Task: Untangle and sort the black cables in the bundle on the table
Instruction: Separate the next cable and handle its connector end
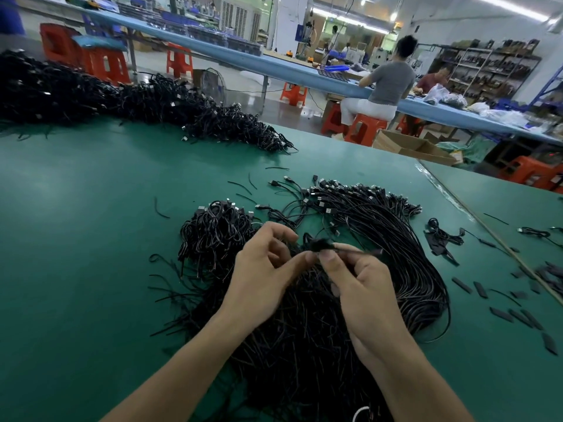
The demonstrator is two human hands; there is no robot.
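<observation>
Above the bundle (304, 330) on the green counter (91, 239), the left hand (262, 269) and right hand (362, 287) each keep a fingertip grip on one blurred black cable (316, 245). A small coiled heap (213, 233) lies to the left. Most strands look tangled, so the task seems far from done.

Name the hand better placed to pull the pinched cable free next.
Probably the right hand: it pinches the cable trailing rightward, toward the straightened cables. The left hand pinches the tangle.
</observation>
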